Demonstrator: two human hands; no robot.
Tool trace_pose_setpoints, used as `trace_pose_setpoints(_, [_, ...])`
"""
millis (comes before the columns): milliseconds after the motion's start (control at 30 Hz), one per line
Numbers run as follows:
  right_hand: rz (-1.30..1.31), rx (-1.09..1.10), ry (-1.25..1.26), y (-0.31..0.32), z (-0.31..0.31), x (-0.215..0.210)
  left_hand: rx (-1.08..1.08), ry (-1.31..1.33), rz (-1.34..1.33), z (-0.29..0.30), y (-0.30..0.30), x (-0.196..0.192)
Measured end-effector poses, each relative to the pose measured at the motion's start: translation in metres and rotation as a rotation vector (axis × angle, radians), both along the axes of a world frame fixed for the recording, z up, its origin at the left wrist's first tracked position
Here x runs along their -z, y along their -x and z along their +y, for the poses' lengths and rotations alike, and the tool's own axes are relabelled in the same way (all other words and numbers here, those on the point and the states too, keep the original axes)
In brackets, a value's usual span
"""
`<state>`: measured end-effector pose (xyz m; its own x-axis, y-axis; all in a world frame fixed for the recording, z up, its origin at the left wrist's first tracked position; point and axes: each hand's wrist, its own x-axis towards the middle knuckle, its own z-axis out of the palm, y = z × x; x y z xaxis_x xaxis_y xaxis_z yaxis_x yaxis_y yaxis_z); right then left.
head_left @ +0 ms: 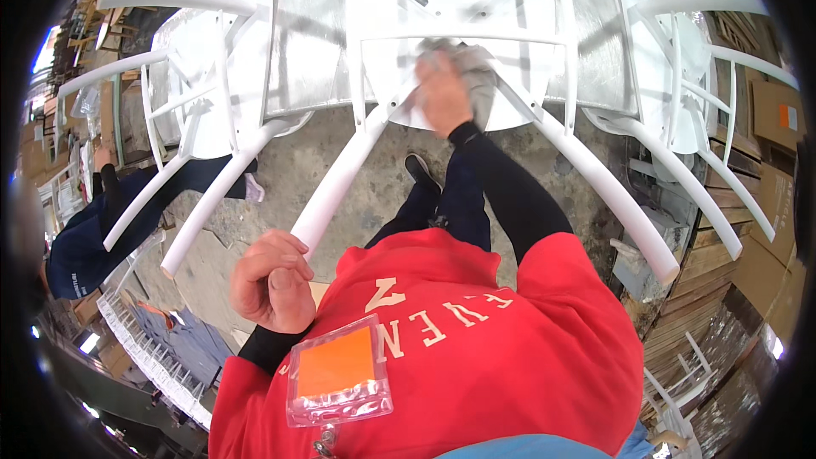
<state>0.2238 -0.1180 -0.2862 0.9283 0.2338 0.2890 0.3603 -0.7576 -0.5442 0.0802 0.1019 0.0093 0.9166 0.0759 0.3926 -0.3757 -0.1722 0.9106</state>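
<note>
A white wooden chair [399, 0] lies upside down in front of me, its seat underside facing up and two long legs reaching toward me. My right hand [444, 95], smeared by motion, presses a grey cloth [476, 89] against the seat's near edge, between those legs and below the crossbar. My left hand [274, 280] is closed around the end of the chair's left leg [340, 174]; its fingers curl over and hide the tip.
The chair rests on a bench covered in shiny wrap [310, 59]. Upturned white chairs stand at left [242, 149] and right [667, 157]. A co-worker in dark clothes [127, 212] is at the left. Cardboard boxes [775, 119] and stacked wooden slats [714, 263] line the right side.
</note>
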Motion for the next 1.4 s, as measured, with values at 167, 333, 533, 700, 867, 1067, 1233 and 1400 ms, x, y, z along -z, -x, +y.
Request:
trace_pose_setpoints(167, [-0.044, -0.408, 0.264, 0.030, 0.028, -0.007, -0.003, -0.088, 0.010, -0.002, 0.000, -0.002])
trace_pose_setpoints(333, [-0.117, 0.033, 0.337, -0.061, -0.055, -0.013, 0.007, -0.029, 0.048, 0.001, -0.002, -0.001])
trace_pose_setpoints(533, [-0.068, -0.242, 0.137, 0.038, 0.051, -0.007, -0.045, -0.010, 0.041, -0.002, 0.003, 0.003])
trace_pose_setpoints(700, [0.552, -0.189, -0.430, -0.036, 0.019, -0.086, -0.029, -0.120, 0.056, 0.001, 0.000, -0.003])
trace_pose_setpoints(867, [0.111, 0.201, -0.206, -0.165, -0.061, -0.188, -0.112, -0.085, 0.100, -0.002, 0.006, 0.000])
trace_pose_setpoints(1067, [0.271, 0.146, 0.737, -0.208, -0.153, -0.082, -0.218, 0.054, 0.133, -0.009, 0.008, 0.001])
trace_pose_setpoints(1233, [0.613, -0.217, 0.351, -0.179, -0.106, -0.072, -0.362, 0.078, 0.256, -0.019, 0.017, -0.002])
trace_pose_setpoints(1400, [0.322, -0.060, 0.870, -0.242, -0.183, -0.091, -0.342, 0.105, 0.266, -0.010, 0.018, 0.001])
